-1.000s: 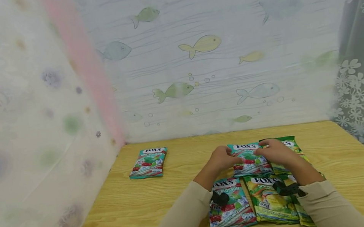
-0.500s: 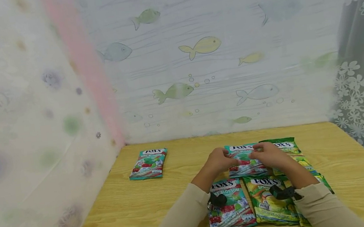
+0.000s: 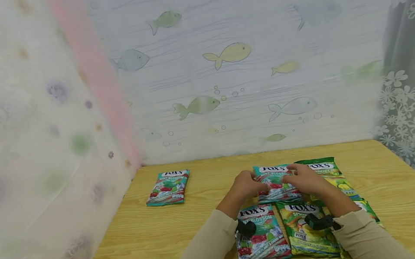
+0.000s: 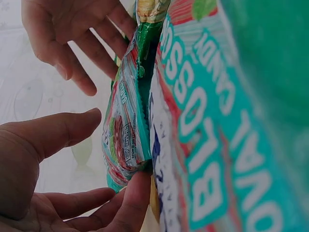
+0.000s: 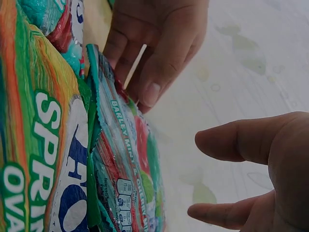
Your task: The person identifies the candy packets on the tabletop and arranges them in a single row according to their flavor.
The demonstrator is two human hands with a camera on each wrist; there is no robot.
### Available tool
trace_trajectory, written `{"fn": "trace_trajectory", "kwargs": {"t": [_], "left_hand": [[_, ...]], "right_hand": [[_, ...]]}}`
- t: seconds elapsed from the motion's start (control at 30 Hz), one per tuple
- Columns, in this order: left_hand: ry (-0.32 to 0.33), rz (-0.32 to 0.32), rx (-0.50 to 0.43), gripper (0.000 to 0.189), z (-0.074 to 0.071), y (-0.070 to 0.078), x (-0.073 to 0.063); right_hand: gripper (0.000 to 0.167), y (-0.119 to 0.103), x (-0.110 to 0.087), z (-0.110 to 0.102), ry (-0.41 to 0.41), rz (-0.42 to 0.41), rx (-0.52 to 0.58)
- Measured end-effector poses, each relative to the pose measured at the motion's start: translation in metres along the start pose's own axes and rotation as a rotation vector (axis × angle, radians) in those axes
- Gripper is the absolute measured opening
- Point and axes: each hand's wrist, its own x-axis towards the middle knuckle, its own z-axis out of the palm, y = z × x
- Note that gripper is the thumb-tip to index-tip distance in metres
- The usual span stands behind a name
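A turquoise FOX'S Mint Blossom candy bag (image 3: pixel 274 178) lies flat on the table, between my two hands. My left hand (image 3: pixel 244 189) is at its left edge; in the left wrist view its fingertips (image 4: pixel 137 193) touch the bag's edge and the thumb stands apart from them. At the right edge is my right hand (image 3: pixel 308 180), thumb and fingers extended and spread, with the thumb over the bag. The right wrist view shows the right thumb (image 5: pixel 222 140) clear of the bag (image 5: pixel 128 159). Whether the hidden right fingers touch it, I cannot tell.
Right of it lies a green-yellow FOX'S bag (image 3: pixel 320 167). Nearer are another Mint Blossom bag (image 3: pixel 262 242), a green-yellow bag (image 3: pixel 304 239) and one partly under the right forearm (image 3: pixel 365 207). A separate Mint Blossom bag (image 3: pixel 169 188) lies far left on the wooden table (image 3: pixel 148 251).
The Mint Blossom bag between my hands has slid a little left, away from the green-yellow bag beside it. Both hands have shifted left with it.
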Motion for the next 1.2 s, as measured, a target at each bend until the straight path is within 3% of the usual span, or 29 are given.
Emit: {"fn": "trace_trajectory", "kwargs": {"t": [0.17,0.43,0.83,1.2], "left_hand": [[-0.001,-0.007,0.014,0.055,-0.001,0.002,-0.001],[0.026,0.016,0.046,0.044,-0.002,0.004,0.001],[0.022,0.027,-0.016,0.057,-0.007,0.012,0.002],[0.034,0.078,0.011,0.064,-0.022,0.014,0.003]], "right_hand": [[0.072,-0.001,0.000,0.000,-0.017,0.009,0.005],[0.070,-0.006,-0.001,0.001,-0.011,0.019,0.068],[0.067,-0.010,-0.002,-0.004,0.008,0.000,0.109],[0.068,-0.024,-0.006,-0.011,0.003,-0.039,0.125]]}}
